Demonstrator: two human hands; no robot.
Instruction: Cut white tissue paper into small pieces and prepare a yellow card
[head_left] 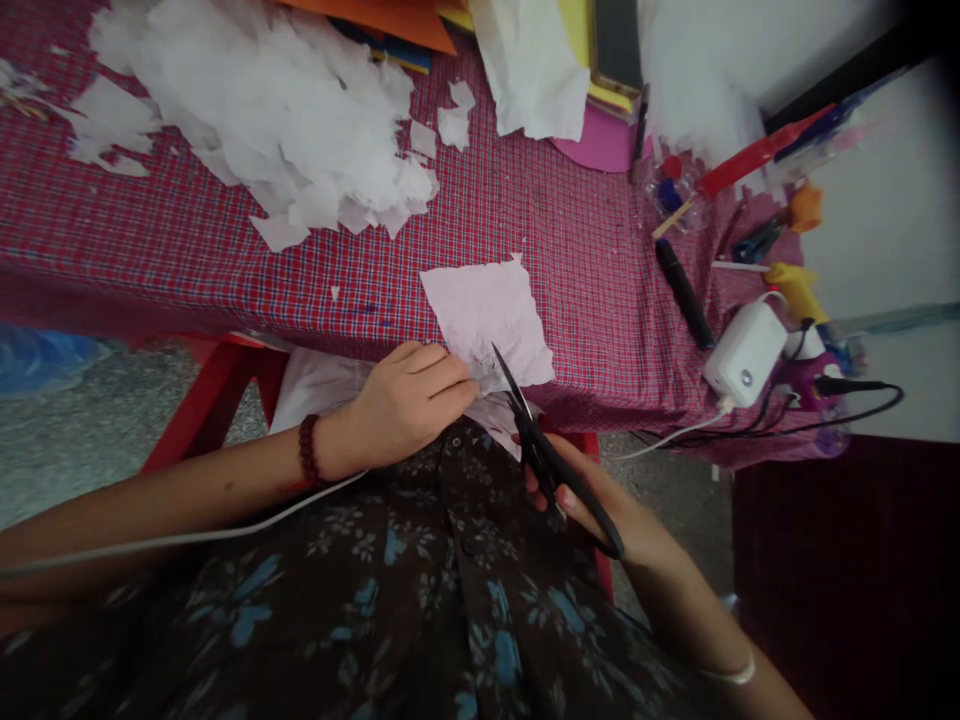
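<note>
Left hand (405, 405): paper (487, 315); right hand (626, 530): scissors (546, 458)

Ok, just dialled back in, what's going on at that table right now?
A person sits at a table covered by a red checked cloth. Their left hand pinches the lower edge of a pale paper sheet that lies at the table's near edge. Their right hand holds black scissors, with the blade tips at that same edge of the sheet, beside the left fingers. A pile of white paper scraps lies further back on the cloth. A black marker and a white adapter lie off to the right.
</note>
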